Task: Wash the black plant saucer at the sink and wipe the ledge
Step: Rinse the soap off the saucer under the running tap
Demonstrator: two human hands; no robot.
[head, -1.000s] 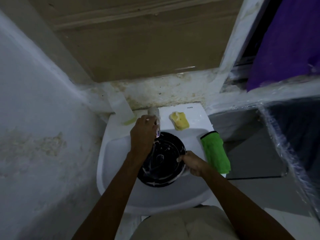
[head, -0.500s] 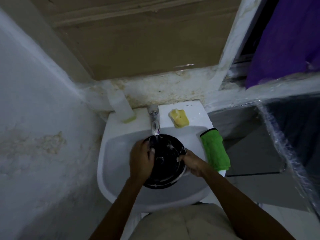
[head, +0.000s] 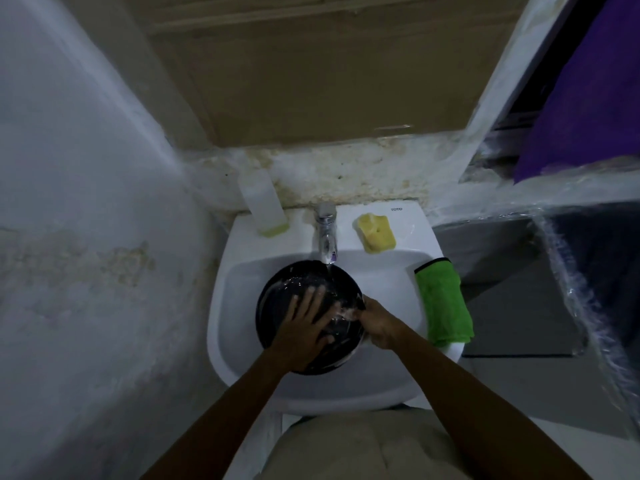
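Dim, stained walls closed round a white sink point(head: 234, 306) in a narrow corner, with a brown board point(head: 311, 81) above the blotched ledge point(head: 346, 171) that ran just behind the tap point(head: 325, 230). Water fell in a thin stream from the tap's spout onto the black plant saucer point(head: 277, 299), which sat tilted in the basin directly in front of the tap, wet and streaked with suds.

The left hand point(head: 304, 327) lay flat on the saucer's inner face, fingers straight and spread, pressing on it without gripping anything. The right hand point(head: 377, 323) held the saucer at the rim on the tap's right side, thumb and fingers curled over the edge.

A yellow sponge point(head: 374, 233) rested on the sink's back shelf just right of the tap. A pale bottle point(head: 263, 206) with a little yellowish liquid at its base stood just left of the tap. A folded green cloth point(head: 443, 303) draped over the rim farther right of the tap and nearer the person. Purple fabric point(head: 588, 98) hung well to the tap's right, beyond the ledge.
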